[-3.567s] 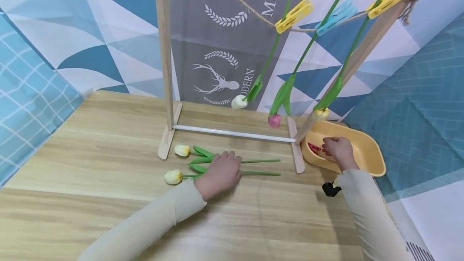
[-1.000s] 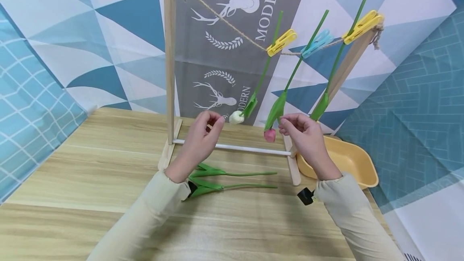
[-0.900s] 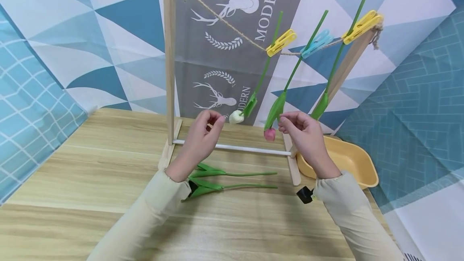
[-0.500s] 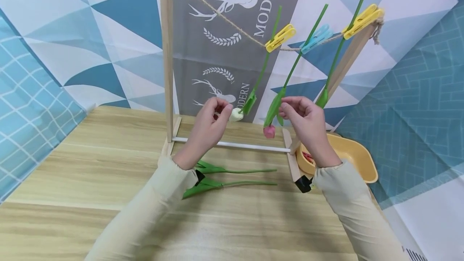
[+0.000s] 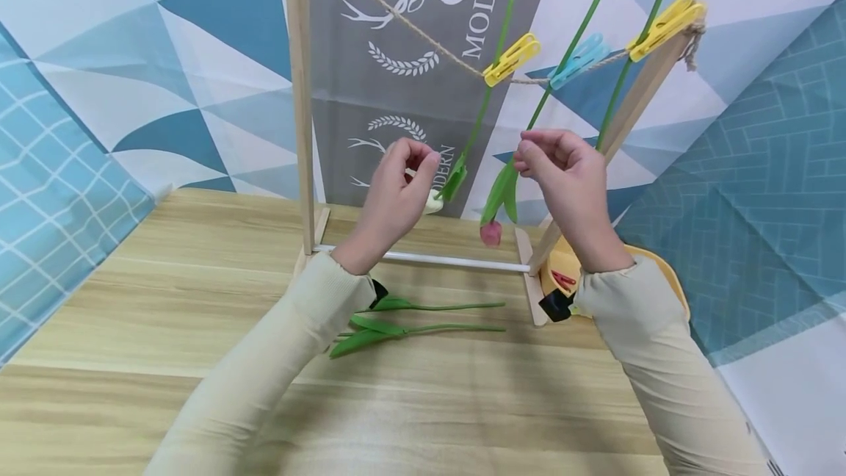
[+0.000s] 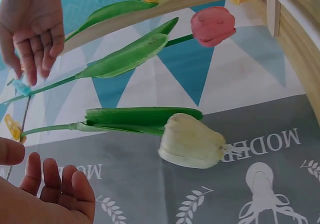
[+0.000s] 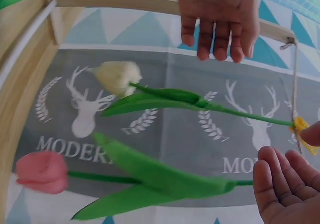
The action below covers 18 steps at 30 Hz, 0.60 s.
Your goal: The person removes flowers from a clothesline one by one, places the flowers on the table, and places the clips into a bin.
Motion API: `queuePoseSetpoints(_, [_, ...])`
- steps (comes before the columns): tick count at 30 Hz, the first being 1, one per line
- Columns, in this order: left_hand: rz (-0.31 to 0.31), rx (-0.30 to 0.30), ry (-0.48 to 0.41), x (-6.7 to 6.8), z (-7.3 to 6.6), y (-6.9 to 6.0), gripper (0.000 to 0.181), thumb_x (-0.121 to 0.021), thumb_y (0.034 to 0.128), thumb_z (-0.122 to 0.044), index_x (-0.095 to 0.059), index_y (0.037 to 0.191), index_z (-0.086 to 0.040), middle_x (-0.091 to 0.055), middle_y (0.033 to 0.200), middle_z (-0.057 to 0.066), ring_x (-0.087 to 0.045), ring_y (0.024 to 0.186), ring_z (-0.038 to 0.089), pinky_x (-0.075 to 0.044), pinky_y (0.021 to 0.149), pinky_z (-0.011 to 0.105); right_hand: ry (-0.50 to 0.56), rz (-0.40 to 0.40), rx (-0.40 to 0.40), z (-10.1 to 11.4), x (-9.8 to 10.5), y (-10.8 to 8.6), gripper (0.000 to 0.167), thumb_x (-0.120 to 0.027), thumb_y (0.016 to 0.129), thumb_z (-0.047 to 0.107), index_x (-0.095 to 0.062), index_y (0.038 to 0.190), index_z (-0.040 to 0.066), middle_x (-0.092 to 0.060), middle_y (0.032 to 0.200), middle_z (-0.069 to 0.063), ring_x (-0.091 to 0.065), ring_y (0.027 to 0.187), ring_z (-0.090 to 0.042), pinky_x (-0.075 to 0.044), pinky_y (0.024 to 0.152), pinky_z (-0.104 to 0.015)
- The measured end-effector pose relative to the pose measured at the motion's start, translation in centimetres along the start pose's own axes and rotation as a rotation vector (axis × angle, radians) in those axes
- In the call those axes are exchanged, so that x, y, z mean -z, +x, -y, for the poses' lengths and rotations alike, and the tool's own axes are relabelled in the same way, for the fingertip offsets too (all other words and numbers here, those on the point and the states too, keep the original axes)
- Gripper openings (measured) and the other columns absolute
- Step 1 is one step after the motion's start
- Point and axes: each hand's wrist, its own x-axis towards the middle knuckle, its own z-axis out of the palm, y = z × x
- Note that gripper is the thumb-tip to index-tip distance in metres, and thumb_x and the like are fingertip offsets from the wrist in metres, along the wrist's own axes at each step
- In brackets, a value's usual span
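Observation:
Three tulips hang head down from a rope, held by a yellow clip (image 5: 512, 59), a light blue clip (image 5: 579, 62) and another yellow clip (image 5: 666, 28). My left hand (image 5: 394, 193) is raised beside the white tulip (image 6: 191, 141), fingers loosely bent and holding nothing. Beside the pink tulip (image 7: 42, 172), my right hand (image 5: 571, 186) is also raised with relaxed fingers and holds nothing; in the head view it overlaps that tulip's stem. Both palms look empty in the wrist views. Two green stems (image 5: 456, 306) lie on the table below, their flower heads hidden by my left arm.
The wooden frame has a left post (image 5: 300, 101), a right post (image 5: 644, 90) and a white bottom rod (image 5: 456, 262). Behind my right wrist, a yellow-orange bin (image 5: 667, 278) holds red clips (image 5: 563, 280). Patterned cloth (image 5: 231, 20) hangs behind.
My left hand has left the stems on the table and my right hand has left the bin. Both have since risen together in front of the hanging tulips. The camera view has shifted slightly.

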Motion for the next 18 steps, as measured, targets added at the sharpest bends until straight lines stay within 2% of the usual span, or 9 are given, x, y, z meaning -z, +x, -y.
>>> queuePoseSetpoints(4, [-0.003, -0.023, -0.005, -0.3, -0.4, 0.6, 0.018, -0.049, 0.0957, -0.020, -0.054, 0.101, -0.003, -0.050, 0.098, 0.007, -0.048, 0.089, 0.016, -0.041, 0.075, 0.024, 0.143, -0.037, 0.027, 1.0, -0.2, 0.9, 0.025, -0.065, 0.088, 0.021, -0.064, 0.106, 0.003, -0.068, 0.086, 0.001, -0.065, 0.077, -0.012, -0.051, 0.078, -0.016])
queuePoseSetpoints(8, [-0.005, -0.038, -0.007, -0.7, -0.8, 1.3, 0.018, -0.049, 0.0955, -0.020, -0.053, 0.102, -0.003, -0.050, 0.098, 0.007, -0.048, 0.088, 0.016, -0.041, 0.075, 0.023, 0.229, -0.075, 0.062, 1.8, -0.5, 1.7, 0.025, -0.066, 0.087, 0.018, -0.064, 0.106, 0.003, -0.067, 0.086, -0.001, -0.065, 0.076, -0.012, -0.051, 0.077, -0.017])
queuePoseSetpoints(18, [-0.011, -0.045, -0.045, -1.4, -2.2, 2.9, 0.022, -0.050, 0.0948, -0.018, -0.047, 0.111, -0.003, -0.046, 0.099, 0.004, -0.045, 0.091, 0.014, -0.038, 0.075, 0.019, 0.273, -0.144, 0.102, 3.6, -0.8, 3.4, 0.030, -0.068, 0.085, 0.015, -0.060, 0.111, 0.003, -0.066, 0.084, -0.001, -0.065, 0.077, -0.013, -0.051, 0.078, -0.019])
